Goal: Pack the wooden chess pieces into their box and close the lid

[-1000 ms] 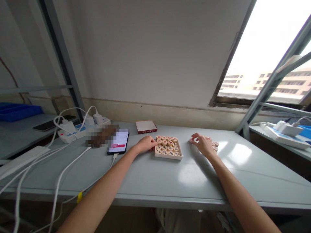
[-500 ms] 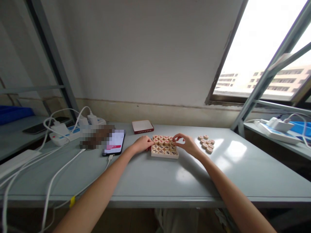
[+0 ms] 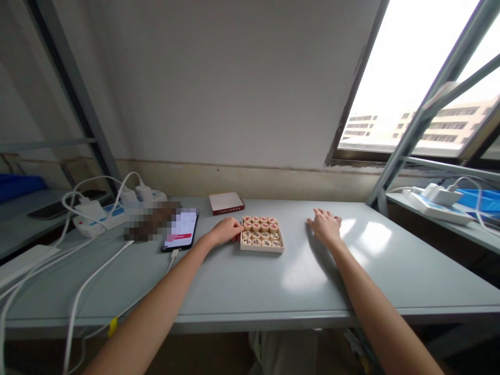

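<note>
A shallow white box [image 3: 261,249] lies on the desk with rows of round wooden Chinese chess pieces [image 3: 264,227] in it. Red characters mark the back rows and black ones the front rows. At the box's left wall, my left hand [image 3: 227,230] has its fingers curled, gripping the edge. My right hand [image 3: 325,226] is to the right of the box, over the spot of the loose pieces, palm down with fingers stretched and apart. It covers those pieces, and nothing shows in its fingers. Behind the box rests the red-sided lid [image 3: 226,203], its white inside facing up.
To the left, a phone [image 3: 182,229] lies plugged into a white cable, beside a blurred-out brown object [image 3: 152,221]. A power strip [image 3: 91,224] with plugs and trailing cables takes up the desk's left side. Metal frame posts [image 3: 394,166] stand at the right near the window.
My right hand has moved right, from the box's back right corner to the loose pieces, and its fingers have opened. My left hand stays at the box. The view has shifted slightly.
</note>
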`<state>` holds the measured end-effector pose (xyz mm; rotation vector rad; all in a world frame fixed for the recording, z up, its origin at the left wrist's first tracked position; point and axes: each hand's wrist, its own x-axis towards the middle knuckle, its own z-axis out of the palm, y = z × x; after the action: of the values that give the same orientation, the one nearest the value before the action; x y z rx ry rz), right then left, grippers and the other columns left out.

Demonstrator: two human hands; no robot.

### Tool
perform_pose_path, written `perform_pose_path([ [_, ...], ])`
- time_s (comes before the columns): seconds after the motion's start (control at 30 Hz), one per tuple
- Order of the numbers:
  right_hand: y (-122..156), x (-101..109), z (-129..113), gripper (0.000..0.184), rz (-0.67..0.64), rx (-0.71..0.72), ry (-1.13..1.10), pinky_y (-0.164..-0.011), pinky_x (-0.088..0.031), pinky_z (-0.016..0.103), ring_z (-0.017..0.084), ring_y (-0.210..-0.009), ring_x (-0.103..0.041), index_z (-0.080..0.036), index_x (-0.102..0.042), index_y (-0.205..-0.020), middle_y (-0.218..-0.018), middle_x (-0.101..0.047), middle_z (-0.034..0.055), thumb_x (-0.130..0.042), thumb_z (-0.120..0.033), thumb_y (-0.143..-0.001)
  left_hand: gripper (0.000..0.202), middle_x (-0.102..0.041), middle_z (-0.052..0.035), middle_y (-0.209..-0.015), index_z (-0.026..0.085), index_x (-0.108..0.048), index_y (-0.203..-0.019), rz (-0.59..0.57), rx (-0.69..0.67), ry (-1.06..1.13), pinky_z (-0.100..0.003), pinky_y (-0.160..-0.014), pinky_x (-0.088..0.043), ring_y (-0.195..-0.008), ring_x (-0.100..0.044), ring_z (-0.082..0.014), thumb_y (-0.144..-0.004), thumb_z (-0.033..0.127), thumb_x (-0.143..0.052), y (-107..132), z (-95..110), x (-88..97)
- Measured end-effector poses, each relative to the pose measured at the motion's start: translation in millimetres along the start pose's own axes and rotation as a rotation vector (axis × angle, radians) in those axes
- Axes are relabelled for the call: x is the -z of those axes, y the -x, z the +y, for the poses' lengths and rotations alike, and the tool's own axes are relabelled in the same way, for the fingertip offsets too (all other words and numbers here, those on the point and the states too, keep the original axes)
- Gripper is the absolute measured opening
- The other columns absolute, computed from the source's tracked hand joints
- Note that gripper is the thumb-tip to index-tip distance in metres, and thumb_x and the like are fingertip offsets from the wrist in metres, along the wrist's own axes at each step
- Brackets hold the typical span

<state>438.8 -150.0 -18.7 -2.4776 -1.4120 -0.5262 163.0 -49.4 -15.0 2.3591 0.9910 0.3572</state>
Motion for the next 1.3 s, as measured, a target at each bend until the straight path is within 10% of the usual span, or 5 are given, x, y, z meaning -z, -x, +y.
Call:
perform_pose_path([
  [0.27, 4.7, 2.5, -0.4, 0.026, -0.048, 0.061, 0.023, -0.080, -0.024, 0.039, 0.025, -0.091, -0.049, -0.018, -0.064, -0.083, -0.092, -0.063, 0.0089, -0.041, -0.031, -0.081, 0.030, -0.045, 0.0016, -0.043, 0.014, -0.044, -0.045, -0.103, -0.027, 0.099, -0.022, -0.048, -0.029, -0.043, -0.039, -0.0090, -0.068, 0.031, -0.038, 2.2, 0.1, 7.1],
  [0.5, 20.2, 30.2, -51.6, 0.030, -0.055, 0.320, -0.537, -0.069, -0.030, 0.030, 0.018, -0.080, -0.051, -0.026, -0.061, -0.085, -0.088, -0.062, 0.0013, -0.049, -0.050, -0.073, 0.029, -0.052, -0.0009, -0.048, 0.013, -0.052, -0.049, -0.212, -0.046, 0.192, -0.021, -0.049, -0.032, -0.046, -0.044, -0.0099, -0.067, 0.029, -0.037, -1.0, -5.3, 9.1],
  [0.83, 48.9, 28.0, -113.6, 0.024, -0.085, 0.625, -0.487, -0.073, -0.028, 0.033, 0.020, -0.087, -0.051, -0.028, -0.060, -0.092, -0.093, -0.063, 0.0029, -0.052, -0.042, -0.075, 0.046, -0.051, -0.0017, -0.045, 0.011, -0.058, -0.050, -0.243, -0.078, 0.221, -0.022, -0.053, -0.033, -0.046, -0.042, -0.0100, -0.075, 0.042, -0.034, 0.8, -2.7, 12.9],
  [1.1, 27.7, 36.4, -40.8, 0.025, 0.075, 0.326, -0.164, -0.074, -0.029, 0.036, 0.022, -0.090, -0.051, -0.023, -0.059, -0.096, -0.095, -0.061, 0.0059, -0.042, -0.024, -0.078, 0.056, -0.049, -0.0004, -0.046, 0.011, -0.060, -0.053, -0.142, -0.066, 0.018, -0.022, -0.048, -0.028, -0.044, -0.041, -0.0093, -0.064, 0.064, -0.044, 7.3, -1.4, 11.2],
  [1.3, 32.5, 12.0, 38.2, 0.025, -0.057, 0.226, 0.032, -0.067, -0.038, 0.035, 0.024, -0.089, -0.052, -0.020, -0.062, -0.089, -0.099, -0.059, 0.0101, -0.041, -0.023, -0.075, 0.053, -0.053, -0.0011, -0.049, 0.011, -0.060, -0.055, -0.164, -0.086, 0.082, -0.021, -0.049, -0.030, -0.047, -0.044, -0.0098, -0.065, 0.061, -0.045, 4.4, -5.1, 10.8],
])
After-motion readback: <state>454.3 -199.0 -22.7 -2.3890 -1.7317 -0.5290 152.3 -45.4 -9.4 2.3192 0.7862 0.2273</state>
